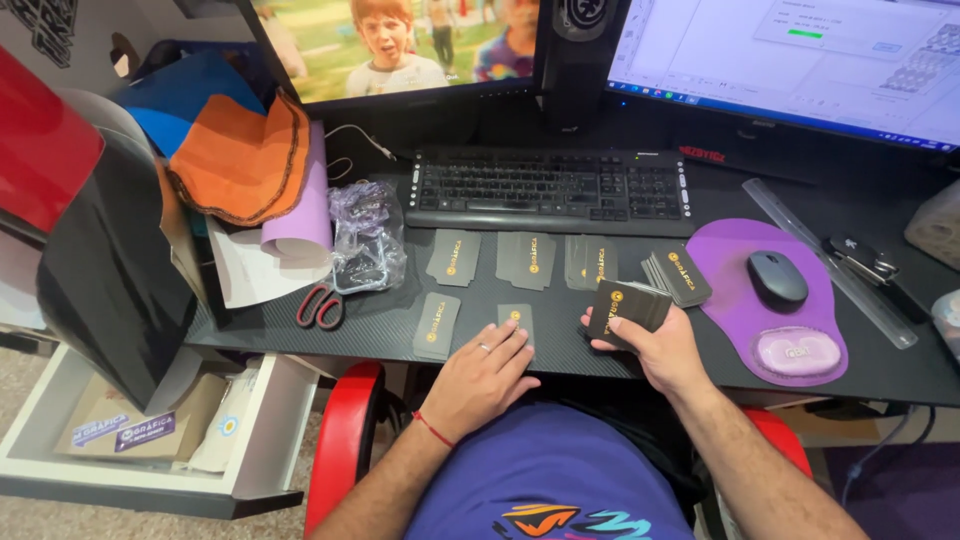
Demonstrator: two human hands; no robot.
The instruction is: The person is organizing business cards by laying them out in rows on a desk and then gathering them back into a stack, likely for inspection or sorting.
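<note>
Your left hand lies flat and open at the near edge of the desk, its fingertips pressing on a single dark card with a gold mark. A red cord circles that wrist. Your right hand is closed around a stack of dark cards, held just above the desk edge, thumb on the near side and fingers wrapped beneath.

Just left of the pressed card, a second single card lies flat. One row farther back, three small piles of cards sit side by side, apart from each other, directly in front of the keyboard. To their right, a loose fanned stack rests against the edge of the purple mouse pad, which carries a dark mouse and a wrist cushion.

On the left of the desk, red-handled scissors lie beside a crumpled clear plastic bag. A transparent ruler runs diagonally on the right, past the mouse pad.

At the rear, two monitors stand behind the keyboard. Below the desk on your left, an open white drawer holds paper packets.
</note>
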